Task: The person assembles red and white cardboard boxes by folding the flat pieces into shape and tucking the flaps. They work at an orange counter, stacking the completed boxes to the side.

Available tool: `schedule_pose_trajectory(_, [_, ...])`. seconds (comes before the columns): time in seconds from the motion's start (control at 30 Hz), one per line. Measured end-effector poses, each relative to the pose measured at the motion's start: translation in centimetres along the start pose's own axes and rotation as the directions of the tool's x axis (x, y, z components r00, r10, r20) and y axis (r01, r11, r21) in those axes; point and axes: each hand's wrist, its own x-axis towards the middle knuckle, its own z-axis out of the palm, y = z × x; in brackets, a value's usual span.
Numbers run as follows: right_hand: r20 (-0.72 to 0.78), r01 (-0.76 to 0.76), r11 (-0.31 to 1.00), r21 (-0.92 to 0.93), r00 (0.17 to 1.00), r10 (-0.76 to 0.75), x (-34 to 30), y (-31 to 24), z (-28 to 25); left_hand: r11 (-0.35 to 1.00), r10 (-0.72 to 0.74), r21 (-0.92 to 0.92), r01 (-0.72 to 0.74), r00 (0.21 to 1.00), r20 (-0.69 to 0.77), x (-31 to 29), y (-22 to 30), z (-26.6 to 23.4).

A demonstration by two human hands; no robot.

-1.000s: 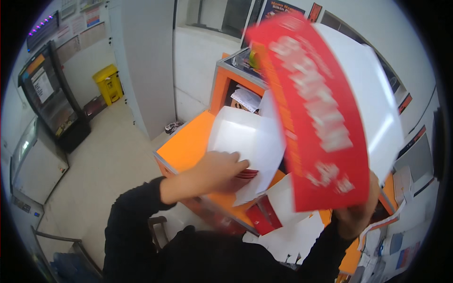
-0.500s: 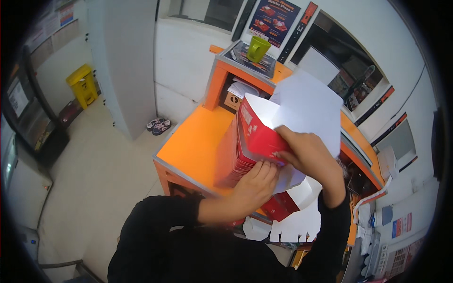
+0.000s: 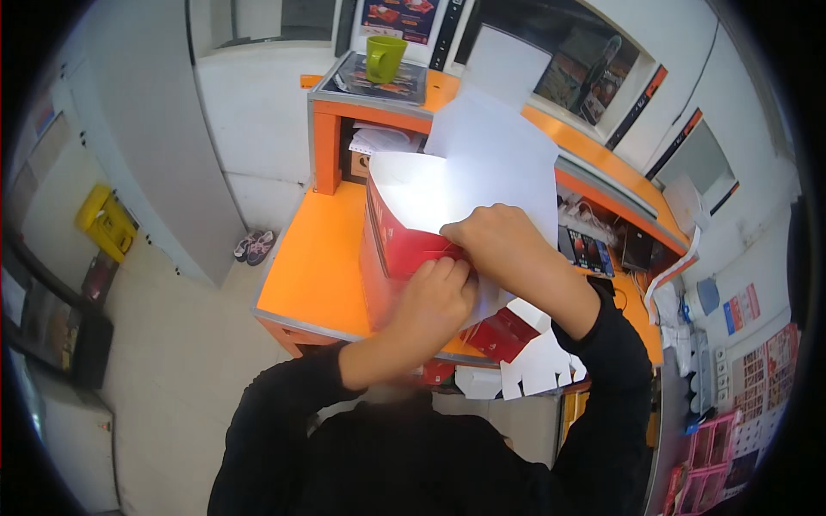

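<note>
A red cardboard box (image 3: 411,248) with a white inside stands on top of a red stack (image 3: 374,288) at the orange counter. Its large white lid flap (image 3: 508,159) is raised at the back. My right hand (image 3: 503,241) pinches the box's near right corner, thumb and fingers closed on the upper edge. Just below, my left hand (image 3: 434,297) presses bent fingers against the same corner from the front. The fingertips of both hands are partly hidden. Closer to my body, another red-and-white carton (image 3: 503,334) sits beside the stack.
The orange counter (image 3: 305,267) has a metal-trimmed edge. On the raised shelf behind stands a green mug (image 3: 385,60), with papers (image 3: 387,138) below. To the right lie cables and a dark device (image 3: 589,249). Shoes (image 3: 255,247) and a yellow bin (image 3: 107,222) are on the floor.
My view has turned, so the counter and box sit further left. The box's near corner is now drawn together, and my hands have closed in on it.
</note>
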Motion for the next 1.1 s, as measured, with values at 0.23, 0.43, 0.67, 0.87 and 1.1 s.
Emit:
schedule_pose_trajectory(0.23, [-0.211,-0.115,0.967,0.226,0.963,0.164,-1.7,-1.5,0.1,0.974,-0.218,-0.142,0.174,0.889,-0.404,-2.5,-3.4,-1.1])
schedule_pose_trajectory(0.43, [-0.140,-0.221,0.870,0.441,0.940,0.310,-0.5,-3.2,2.2,0.936,-0.227,-0.309,0.165,0.958,-0.176,-4.8,-8.1,-2.0])
schedule_pose_trajectory(0.67, [-0.112,-0.253,0.843,0.475,0.932,0.344,0.0,-3.3,2.6,0.800,-0.079,-0.582,0.146,0.987,0.139,-4.0,-11.2,-3.7])
schedule_pose_trajectory(0.87, [-0.279,-0.053,0.879,0.475,0.938,0.207,-0.7,-3.0,4.3,0.800,-0.175,-0.591,0.106,0.983,-0.062,-1.2,-11.5,-3.7])
schedule_pose_trajectory(1.1, [-0.146,-0.083,0.937,0.338,0.979,0.139,-1.1,-5.1,5.7,0.867,-0.368,-0.095,0.490,0.756,0.541,11.5,-18.6,3.0])
